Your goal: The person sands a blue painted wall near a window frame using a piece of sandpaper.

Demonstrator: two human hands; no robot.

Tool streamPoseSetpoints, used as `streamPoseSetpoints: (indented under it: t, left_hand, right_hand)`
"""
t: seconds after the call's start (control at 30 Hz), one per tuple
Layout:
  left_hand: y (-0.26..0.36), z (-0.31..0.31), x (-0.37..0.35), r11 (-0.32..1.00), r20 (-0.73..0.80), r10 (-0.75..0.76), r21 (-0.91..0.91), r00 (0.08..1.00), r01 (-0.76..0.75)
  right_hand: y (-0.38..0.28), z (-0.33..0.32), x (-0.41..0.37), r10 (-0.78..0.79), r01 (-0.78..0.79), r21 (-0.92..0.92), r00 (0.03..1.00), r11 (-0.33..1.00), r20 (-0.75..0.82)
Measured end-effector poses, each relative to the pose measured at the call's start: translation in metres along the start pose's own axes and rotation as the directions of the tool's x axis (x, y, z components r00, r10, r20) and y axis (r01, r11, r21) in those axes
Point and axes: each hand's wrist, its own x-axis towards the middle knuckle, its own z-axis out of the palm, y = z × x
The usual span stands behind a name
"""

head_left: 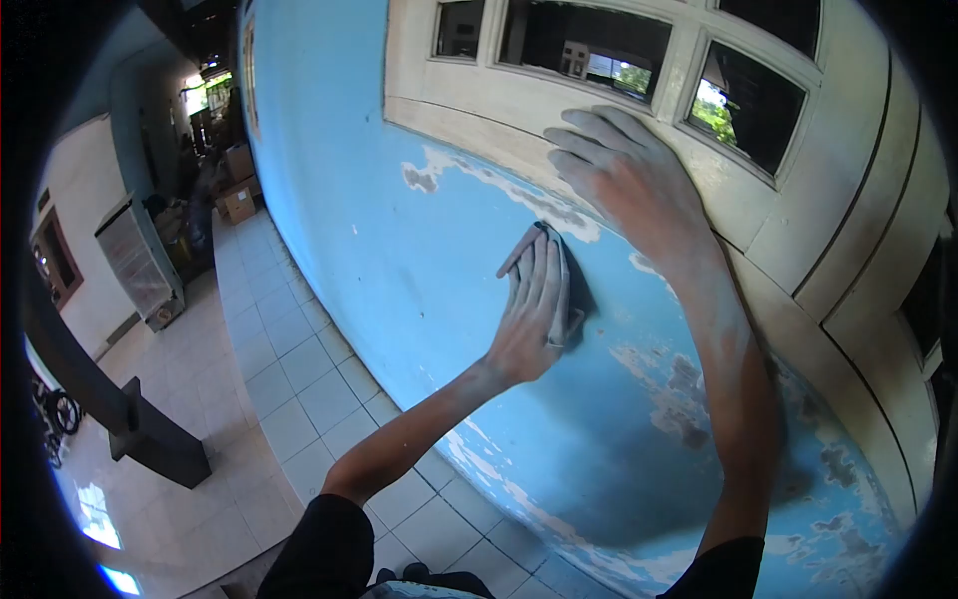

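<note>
My left hand [534, 311], coated in grey dust, presses a folded grey piece of sandpaper [518, 252] against the blue wall [419, 290]. Its fingers lie together over the sheet, so most of the sheet is hidden. Higher up and to the right, my right hand [629, 185] rests on the white wooden window frame [469, 125], fingers stretched out and also dusty. Nothing shows in that hand. Between the two hands, a bare patch [559, 212] of white and grey shows where the blue paint is gone. More worn patches [684, 399] lie below my right forearm.
Glass panes [748, 105] sit in the frame above. Pale floor tiles [299, 399] run along the wall's foot. To the left stand a dark post [165, 439] and a grey cabinet [142, 262]. Cardboard boxes [238, 203] are stacked at the far end.
</note>
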Motion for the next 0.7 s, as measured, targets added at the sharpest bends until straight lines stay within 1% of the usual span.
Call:
streamPoseSetpoints:
  t: [0.03,0.07,0.1,0.13,0.17,0.23,0.27,0.3,0.37,0.4,0.43,0.47,0.5,0.53,0.57,0.6,0.63,0.67,0.7]
  left_hand:
    - [0.002,-0.006,-0.005,1.000,0.069,0.004,-0.005,0.998,-0.004]
    - [-0.018,-0.009,0.002,0.999,-0.003,-0.020,-0.033,1.000,0.020]
    - [-0.037,-0.010,0.013,0.997,-0.080,-0.044,-0.061,0.996,0.039]
    - [-0.032,-0.010,0.019,0.996,-0.079,-0.047,-0.073,0.996,0.041]
    - [-0.028,-0.010,0.023,0.999,-0.126,-0.025,-0.025,0.992,0.022]
    - [-0.015,-0.008,0.029,0.998,-0.212,0.022,0.067,0.977,-0.008]
    - [-0.008,-0.003,0.012,0.973,-0.086,0.210,0.119,0.974,-0.199]
    - [0.010,-0.002,-0.004,0.961,0.078,0.174,0.207,0.982,-0.186]
    - [0.000,-0.014,0.007,0.974,0.050,0.214,0.064,0.975,-0.217]
    - [-0.018,-0.017,0.024,0.999,-0.024,0.001,-0.045,1.000,-0.002]
    - [-0.021,-0.023,0.041,0.964,-0.075,-0.223,-0.167,0.972,0.208]
    - [-0.014,-0.021,0.048,0.959,-0.143,-0.252,-0.166,0.957,0.228]
    - [-0.009,-0.012,0.041,0.960,-0.142,-0.249,-0.165,0.958,0.225]
    - [-0.004,0.001,0.020,0.998,-0.088,-0.050,0.042,0.995,0.054]
    - [0.004,0.012,-0.003,0.962,0.010,0.139,0.234,0.990,-0.138]
    - [0.015,0.022,-0.026,0.976,0.058,0.165,0.134,0.985,-0.172]
    - [0.023,0.021,-0.034,0.973,0.114,0.130,0.178,0.985,-0.149]
    - [0.017,0.017,-0.030,0.976,0.101,0.155,0.140,0.983,-0.168]
    - [0.013,0.004,-0.010,0.976,0.081,0.185,0.102,0.979,-0.193]
  right_hand:
    - [-0.002,0.001,-0.001,-0.010,0.010,-0.003,0.999,1.000,-0.037]
    - [-0.004,0.002,-0.003,-0.011,0.011,-0.001,1.000,1.000,-0.020]
    - [-0.004,0.003,-0.004,-0.007,0.007,-0.002,0.999,1.000,-0.039]
    - [-0.004,0.003,-0.004,-0.003,0.002,-0.004,0.998,1.000,-0.059]
    - [-0.004,0.003,-0.003,0.005,-0.005,-0.008,0.999,1.000,-0.048]
    - [-0.004,0.001,-0.004,0.020,-0.021,-0.015,0.997,1.000,-0.081]
    - [-0.004,-0.001,-0.004,0.017,-0.018,-0.007,0.997,1.000,-0.080]
    - [-0.003,-0.001,-0.004,0.027,-0.028,-0.015,0.997,0.999,-0.075]
    - [-0.003,0.000,-0.004,-0.004,0.003,-0.010,0.999,1.000,-0.049]
    - [-0.003,0.000,-0.006,-0.006,0.005,-0.017,0.999,1.000,-0.045]
    - [-0.002,0.000,-0.007,-0.011,0.009,-0.023,0.998,1.000,-0.065]
    - [-0.001,-0.001,-0.006,-0.013,0.010,-0.029,0.996,1.000,-0.087]
    - [0.000,-0.001,-0.006,-0.010,0.007,-0.031,0.996,1.000,-0.089]
    - [0.002,-0.002,-0.005,-0.003,0.005,0.024,0.997,1.000,-0.082]
    - [0.003,-0.003,-0.004,0.006,-0.001,0.077,0.997,0.997,-0.077]
    - [0.004,-0.003,-0.004,0.015,-0.009,0.074,0.996,0.997,-0.083]
    - [0.005,-0.004,-0.005,0.016,-0.007,0.080,0.993,0.997,-0.114]
    - [0.007,-0.005,-0.005,0.007,0.005,0.081,0.990,0.997,-0.142]
    - [0.009,-0.008,-0.004,-0.004,0.013,0.066,0.990,0.998,-0.141]
